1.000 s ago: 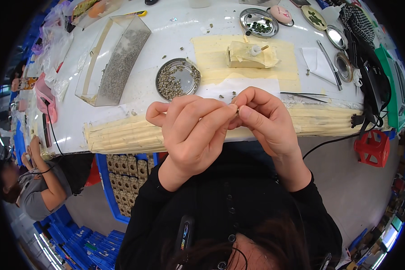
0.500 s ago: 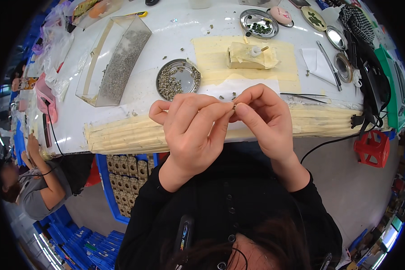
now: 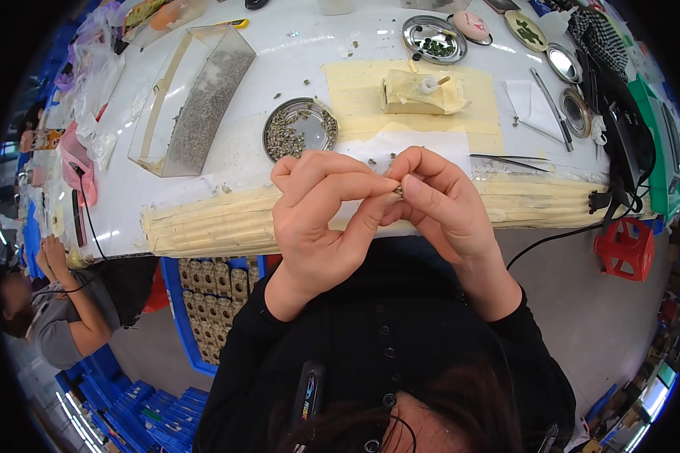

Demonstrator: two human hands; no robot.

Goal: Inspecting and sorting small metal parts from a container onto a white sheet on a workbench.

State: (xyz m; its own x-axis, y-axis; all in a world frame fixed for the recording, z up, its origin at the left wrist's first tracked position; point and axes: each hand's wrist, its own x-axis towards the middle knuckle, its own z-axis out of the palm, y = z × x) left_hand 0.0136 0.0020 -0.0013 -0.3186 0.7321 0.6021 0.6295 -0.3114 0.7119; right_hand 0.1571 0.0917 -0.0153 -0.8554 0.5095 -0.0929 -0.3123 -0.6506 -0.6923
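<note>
Above the table's near edge, my left hand [image 3: 321, 219] and my right hand [image 3: 453, 208] meet fingertip to fingertip. Both are closed in a pinch around one small metal part [image 3: 398, 190], mostly covered by the fingers. It looks similar in size and colour to the pieces in the round metal dish [image 3: 335, 136] just beyond my left hand. A couple of loose small pieces [image 3: 393, 156] lie on white paper right behind my fingertips. Tweezers [image 3: 510, 160] rest on the table to the right of my right hand.
A clear bin [image 3: 147, 140] of tiny grey parts stands at left. Beyond my hands is a tape-covered block [image 3: 412, 102] holding a small white pot [image 3: 429, 85]. A dish of dark green pieces [image 3: 434, 47] sits farther back. A blue crate [image 3: 175, 302] is below the table; a co-worker [image 3: 75, 325] sits left.
My fingertips have shifted slightly right and nearer to me, and the small part between them shows more. The co-worker's hands have come together.
</note>
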